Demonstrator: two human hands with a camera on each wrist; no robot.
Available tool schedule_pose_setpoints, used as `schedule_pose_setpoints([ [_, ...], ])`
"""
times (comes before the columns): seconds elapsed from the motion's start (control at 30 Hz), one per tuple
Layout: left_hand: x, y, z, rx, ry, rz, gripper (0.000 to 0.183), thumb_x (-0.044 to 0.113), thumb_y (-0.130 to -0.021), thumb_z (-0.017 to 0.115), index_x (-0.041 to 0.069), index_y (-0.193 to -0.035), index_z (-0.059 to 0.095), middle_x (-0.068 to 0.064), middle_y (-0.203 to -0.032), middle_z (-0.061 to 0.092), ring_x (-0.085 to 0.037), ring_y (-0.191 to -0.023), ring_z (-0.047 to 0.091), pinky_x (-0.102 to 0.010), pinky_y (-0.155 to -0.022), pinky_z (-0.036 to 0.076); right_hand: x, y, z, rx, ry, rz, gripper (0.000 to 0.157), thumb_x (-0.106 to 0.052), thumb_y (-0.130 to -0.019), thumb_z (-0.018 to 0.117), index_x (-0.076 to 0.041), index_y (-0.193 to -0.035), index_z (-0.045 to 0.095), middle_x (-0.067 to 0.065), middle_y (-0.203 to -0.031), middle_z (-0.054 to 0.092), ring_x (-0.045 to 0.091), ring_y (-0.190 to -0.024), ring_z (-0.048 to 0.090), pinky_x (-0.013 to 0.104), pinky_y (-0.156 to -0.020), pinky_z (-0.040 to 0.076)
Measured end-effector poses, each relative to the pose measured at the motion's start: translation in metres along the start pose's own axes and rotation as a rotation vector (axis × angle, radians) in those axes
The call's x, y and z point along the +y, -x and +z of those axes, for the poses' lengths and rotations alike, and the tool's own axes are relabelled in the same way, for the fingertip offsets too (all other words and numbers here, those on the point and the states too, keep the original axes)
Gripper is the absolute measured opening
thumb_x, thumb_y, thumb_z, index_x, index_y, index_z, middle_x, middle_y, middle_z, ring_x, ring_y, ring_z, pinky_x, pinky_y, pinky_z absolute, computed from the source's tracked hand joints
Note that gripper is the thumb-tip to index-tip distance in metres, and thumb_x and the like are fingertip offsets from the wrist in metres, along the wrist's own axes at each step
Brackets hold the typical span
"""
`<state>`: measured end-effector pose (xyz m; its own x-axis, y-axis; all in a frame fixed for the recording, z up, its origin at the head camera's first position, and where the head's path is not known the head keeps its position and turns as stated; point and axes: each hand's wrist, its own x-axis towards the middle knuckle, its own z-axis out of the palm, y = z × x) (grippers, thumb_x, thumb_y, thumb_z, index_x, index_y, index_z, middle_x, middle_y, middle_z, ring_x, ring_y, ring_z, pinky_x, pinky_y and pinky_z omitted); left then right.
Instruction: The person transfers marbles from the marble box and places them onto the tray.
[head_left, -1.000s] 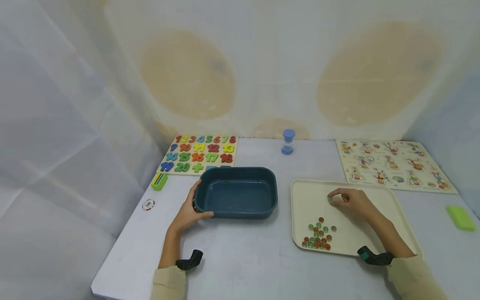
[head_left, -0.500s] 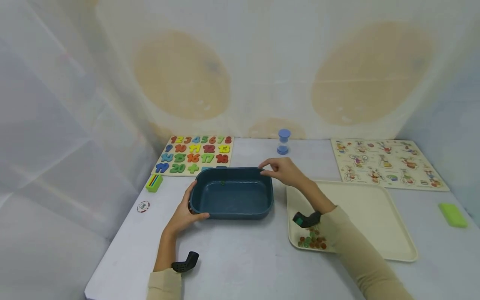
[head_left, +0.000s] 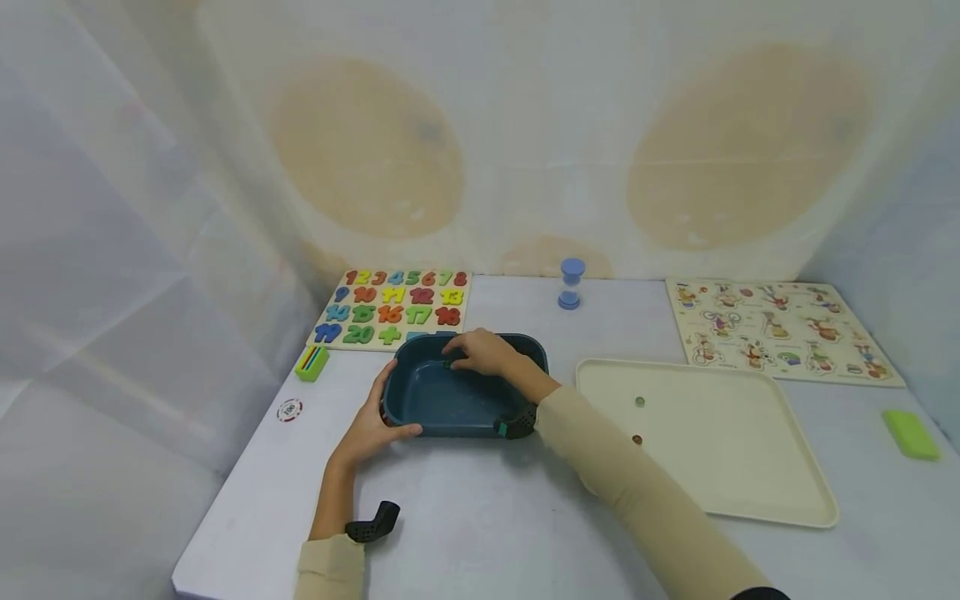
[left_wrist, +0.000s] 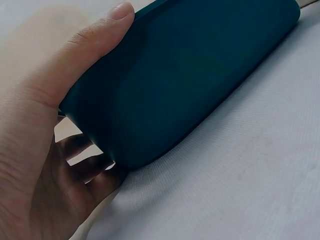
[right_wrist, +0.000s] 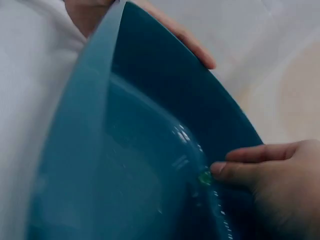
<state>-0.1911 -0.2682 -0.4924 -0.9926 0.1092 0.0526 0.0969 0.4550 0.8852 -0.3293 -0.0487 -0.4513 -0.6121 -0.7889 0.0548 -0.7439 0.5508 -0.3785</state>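
Observation:
A dark blue-green basin (head_left: 450, 404) stands mid-table. My left hand (head_left: 372, 427) grips its left end, thumb over the near side and fingers round the far side. In the left wrist view, the thumb (left_wrist: 90, 50) lies along the basin's rim. My right hand (head_left: 487, 354) reaches inside the basin at its far wall. The right wrist view shows a green marble (right_wrist: 205, 178) on the basin floor, right at my right thumb tip. Thumb and index finger stand slightly apart there. On the cream tray (head_left: 735, 450) lie a green marble (head_left: 640, 402) and a brownish-red marble (head_left: 637, 439); my sleeve hides the tray's near-left corner.
Behind the basin lies a number puzzle board (head_left: 397, 308), with a blue sand timer (head_left: 571, 283) to its right. A picture puzzle (head_left: 780, 333) touches the back right. At the sides are a striped green block (head_left: 311, 363), a poker chip (head_left: 289, 410) and a green block (head_left: 911, 434).
My right hand, which pinched a marble over the tray, has moved left over the rim into the basin. A green marble now lies on the tray near that spot. The left hand has stayed.

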Motion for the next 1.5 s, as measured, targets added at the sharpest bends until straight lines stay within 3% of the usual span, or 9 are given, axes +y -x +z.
schedule_pose_setpoints([
  [0.07, 0.0, 0.0, 0.001, -0.004, -0.008, 0.002, 0.104, 0.029, -0.065, 0.079, 0.039, -0.141, 0.009, -0.005, -0.149, 0.012, -0.035, -0.131, 0.02, -0.06, -0.095, 0.029, 0.0, -0.002, 0.005, -0.019, 0.002, 0.025, 0.031, -0.026, -0.084, 0.062, -0.017, -0.114, 0.062, -0.003, -0.109, 0.064, 0.006, -0.076, 0.056, 0.024, -0.073, 0.046],
  [0.23, 0.001, -0.003, 0.003, -0.016, -0.001, -0.005, 0.105, 0.03, -0.065, 0.08, 0.041, -0.141, 0.008, -0.003, -0.149, 0.012, -0.034, -0.131, 0.022, -0.057, -0.095, 0.032, 0.002, -0.003, 0.011, -0.039, 0.001, 0.072, 0.029, -0.023, -0.084, 0.063, -0.017, -0.112, 0.063, -0.003, -0.11, 0.063, 0.007, -0.09, 0.059, 0.027, -0.083, 0.046],
  [0.57, 0.001, -0.007, 0.008, -0.022, 0.024, 0.008, 0.105, 0.029, -0.065, 0.08, 0.04, -0.141, 0.009, -0.003, -0.148, 0.013, -0.033, -0.131, 0.021, -0.057, -0.096, 0.031, 0.01, 0.012, 0.006, 0.032, 0.002, 0.04, 0.019, -0.022, -0.083, 0.063, -0.016, -0.101, 0.067, -0.003, -0.1, 0.066, 0.006, -0.08, 0.06, 0.022, -0.071, 0.048],
  [0.7, 0.001, -0.009, 0.011, -0.027, 0.022, 0.007, 0.105, 0.03, -0.065, 0.08, 0.041, -0.141, 0.009, -0.002, -0.148, 0.013, -0.032, -0.131, 0.021, -0.058, -0.096, 0.03, 0.012, 0.045, -0.017, 0.132, -0.091, 0.008, 0.018, -0.021, -0.083, 0.064, -0.015, -0.098, 0.068, -0.004, -0.076, 0.065, 0.005, -0.056, 0.048, 0.02, -0.053, 0.039],
  [0.8, 0.008, -0.01, 0.01, -0.02, 0.018, -0.002, 0.104, 0.028, -0.065, 0.08, 0.041, -0.141, 0.009, -0.001, -0.148, 0.014, -0.032, -0.132, 0.02, -0.059, -0.097, 0.027, 0.018, 0.078, -0.038, 0.23, -0.123, -0.003, 0.018, -0.02, -0.081, 0.066, -0.013, -0.098, 0.068, -0.006, -0.054, 0.047, 0.007, -0.046, 0.032, 0.02, -0.046, 0.028],
  [0.9, 0.023, -0.007, 0.008, -0.03, 0.021, -0.006, 0.104, 0.022, -0.067, 0.078, 0.034, -0.143, 0.009, -0.005, -0.149, 0.012, -0.033, -0.133, 0.017, -0.06, -0.099, 0.024, 0.034, 0.118, -0.057, 0.328, -0.1, 0.015, 0.019, -0.02, -0.08, 0.067, -0.015, -0.098, 0.068, -0.007, -0.049, 0.03, 0.006, -0.044, 0.025, 0.02, -0.044, 0.023],
  [1.0, 0.037, -0.003, 0.007, -0.042, 0.024, -0.013, 0.102, 0.015, -0.069, 0.076, 0.026, -0.144, 0.008, -0.009, -0.149, 0.01, -0.035, -0.133, 0.015, -0.06, -0.099, 0.024, 0.056, 0.162, -0.067, 0.418, -0.074, 0.068, 0.019, -0.021, -0.08, 0.067, -0.015, -0.098, 0.068, -0.008, -0.049, 0.032, 0.005, -0.045, 0.026, 0.021, -0.042, 0.025],
  [1.27, 0.037, 0.002, 0.003, -0.036, 0.019, -0.032, 0.101, 0.016, -0.07, 0.076, 0.026, -0.144, 0.008, -0.01, -0.149, 0.01, -0.036, -0.133, 0.015, -0.06, -0.099, 0.023, 0.103, 0.262, -0.05, 0.463, -0.04, 0.315, 0.018, -0.023, -0.08, 0.067, -0.014, -0.096, 0.068, -0.008, -0.05, 0.034, 0.004, -0.043, 0.025, 0.022, -0.04, 0.027],
  [1.5, 0.024, 0.0, -0.001, -0.04, 0.044, -0.017, 0.104, 0.015, -0.068, 0.077, 0.026, -0.144, 0.007, -0.01, -0.149, 0.008, -0.037, -0.133, 0.014, -0.061, -0.098, 0.024, 0.116, 0.296, -0.026, 0.422, -0.036, 0.438, 0.018, -0.022, -0.079, 0.068, -0.014, -0.094, 0.069, -0.007, -0.052, 0.032, 0.005, -0.046, 0.025, 0.021, -0.042, 0.025],
])
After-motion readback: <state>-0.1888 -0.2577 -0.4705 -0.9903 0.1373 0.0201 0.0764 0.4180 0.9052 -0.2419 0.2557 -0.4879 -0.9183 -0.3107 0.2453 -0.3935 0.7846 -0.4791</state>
